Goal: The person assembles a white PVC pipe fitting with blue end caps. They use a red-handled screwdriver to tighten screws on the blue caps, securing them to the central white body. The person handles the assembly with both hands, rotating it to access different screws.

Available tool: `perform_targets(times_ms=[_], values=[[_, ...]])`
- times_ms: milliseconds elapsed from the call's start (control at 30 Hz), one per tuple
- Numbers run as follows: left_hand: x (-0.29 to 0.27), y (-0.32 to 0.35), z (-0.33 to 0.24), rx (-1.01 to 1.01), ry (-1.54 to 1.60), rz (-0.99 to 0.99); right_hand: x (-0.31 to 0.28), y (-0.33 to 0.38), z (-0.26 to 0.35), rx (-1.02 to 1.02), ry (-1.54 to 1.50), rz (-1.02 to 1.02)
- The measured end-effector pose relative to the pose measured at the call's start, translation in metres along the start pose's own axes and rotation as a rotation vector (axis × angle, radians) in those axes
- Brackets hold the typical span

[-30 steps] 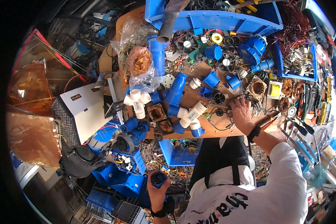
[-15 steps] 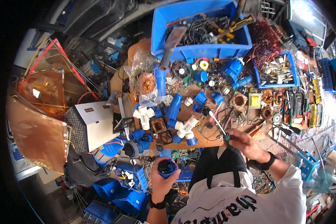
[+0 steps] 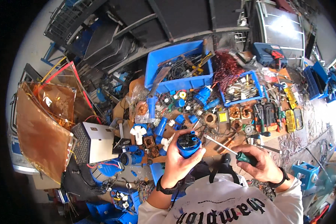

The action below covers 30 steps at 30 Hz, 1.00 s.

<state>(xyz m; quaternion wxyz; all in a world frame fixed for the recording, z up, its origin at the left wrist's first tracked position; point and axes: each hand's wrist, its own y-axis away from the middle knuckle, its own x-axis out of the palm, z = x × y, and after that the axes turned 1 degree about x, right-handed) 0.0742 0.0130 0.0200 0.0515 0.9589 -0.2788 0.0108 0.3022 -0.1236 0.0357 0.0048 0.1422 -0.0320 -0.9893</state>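
Note:
My left hand (image 3: 174,163) is wrapped round a blue cylindrical plastic housing (image 3: 189,151), which has a black inner part and small blue knobs on its top. It is held up in front of the table's near edge, with the top facing up. To the right, my right hand (image 3: 263,164) grips a screwdriver (image 3: 246,158) by its green handle. The bare metal shaft points left and slightly up toward the housing, and its tip is apart from it. Just beyond my left hand lie a white pipe-like fitting (image 3: 138,134) and a blue tube (image 3: 160,127).
A big blue crate (image 3: 181,81) of wires and tools stands at the back. Beside it are a blue tray (image 3: 246,99) of metal pieces and a reddish wire heap (image 3: 227,67). Pliers (image 3: 271,115) and brushes (image 3: 289,120) lie at right; a white box (image 3: 100,140) stands left.
My left hand has lifted the blue housing up and to the right. The screwdriver in my right hand has swung to point more leftward, toward the housing. The view has tilted up.

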Motion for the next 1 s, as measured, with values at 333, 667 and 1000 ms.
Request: perform_targets(times_ms=[333, 667, 1000], values=[[0.094, 0.007, -0.02, 0.222, -0.104, -0.031, -0.068, 0.069, 0.037, -0.121, 0.154, -0.017], [0.127, 0.005, -0.018, 0.378, -0.308, -0.131, -0.086, 0.088, 0.063, 0.103, 0.057, 0.046], [0.128, -0.005, -0.007, 0.463, -0.181, -0.276, -0.051, 0.09, 0.037, 0.065, -0.14, -0.054]])
